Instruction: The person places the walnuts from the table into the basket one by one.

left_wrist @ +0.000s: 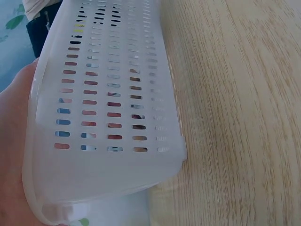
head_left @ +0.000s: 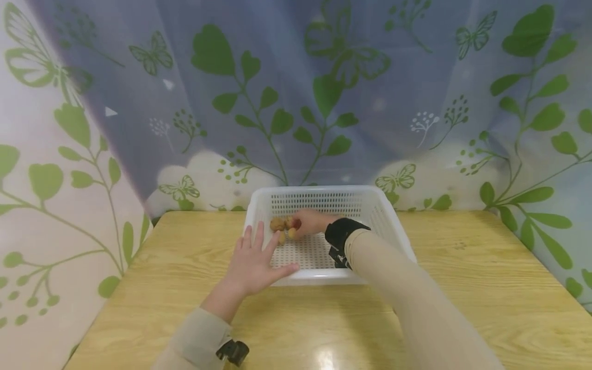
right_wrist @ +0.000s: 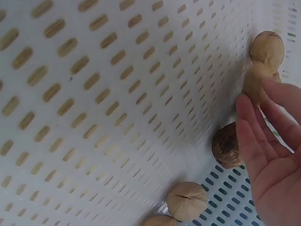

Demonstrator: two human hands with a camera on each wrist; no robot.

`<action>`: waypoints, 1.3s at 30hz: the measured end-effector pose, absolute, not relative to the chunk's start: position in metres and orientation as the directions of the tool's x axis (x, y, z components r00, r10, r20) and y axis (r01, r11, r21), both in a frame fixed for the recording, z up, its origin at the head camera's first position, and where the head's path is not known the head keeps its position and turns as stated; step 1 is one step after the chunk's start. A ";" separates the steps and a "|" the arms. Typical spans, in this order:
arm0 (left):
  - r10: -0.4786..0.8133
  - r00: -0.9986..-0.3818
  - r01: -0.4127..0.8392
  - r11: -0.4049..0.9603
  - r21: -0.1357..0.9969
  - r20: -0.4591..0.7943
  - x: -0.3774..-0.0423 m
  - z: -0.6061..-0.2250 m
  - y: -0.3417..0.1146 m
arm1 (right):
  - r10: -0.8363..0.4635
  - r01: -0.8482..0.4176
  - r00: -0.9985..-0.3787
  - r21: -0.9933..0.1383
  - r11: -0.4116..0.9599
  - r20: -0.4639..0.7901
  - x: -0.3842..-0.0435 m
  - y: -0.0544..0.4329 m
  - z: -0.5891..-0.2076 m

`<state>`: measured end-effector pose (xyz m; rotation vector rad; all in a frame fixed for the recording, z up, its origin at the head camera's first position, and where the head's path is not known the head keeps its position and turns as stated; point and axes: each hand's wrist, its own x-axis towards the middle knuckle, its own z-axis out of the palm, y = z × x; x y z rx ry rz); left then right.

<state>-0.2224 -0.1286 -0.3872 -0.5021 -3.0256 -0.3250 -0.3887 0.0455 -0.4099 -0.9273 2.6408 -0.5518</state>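
A white plastic basket (head_left: 319, 189) with slotted walls and floor holds several walnuts (head_left: 277, 224), gathered toward its left side. My right hand (head_left: 312, 223) reaches into it. In the right wrist view its thumb and fingers pinch a light brown walnut (right_wrist: 256, 84), which touches another walnut (right_wrist: 267, 46) near the basket wall. Close below the fingers lies a darker walnut (right_wrist: 226, 147), partly hidden by them. A paler walnut (right_wrist: 187, 201) with a seam lies farther off. My left hand (head_left: 253, 267), fingers spread, rests over the basket's front-left rim.
The basket stands on a wooden table (head_left: 462, 267) near its back edge. Behind and at both sides hangs a cloth (head_left: 287, 92) printed with leaves and butterflies. Dark wrist straps (head_left: 344, 234) show on both arms.
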 end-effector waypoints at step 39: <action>0.308 -0.951 0.308 0.927 0.214 0.035 -0.224 -0.384 -0.128 | -0.344 -0.252 -0.937 -0.788 0.562 0.054 -0.203 0.308 -0.373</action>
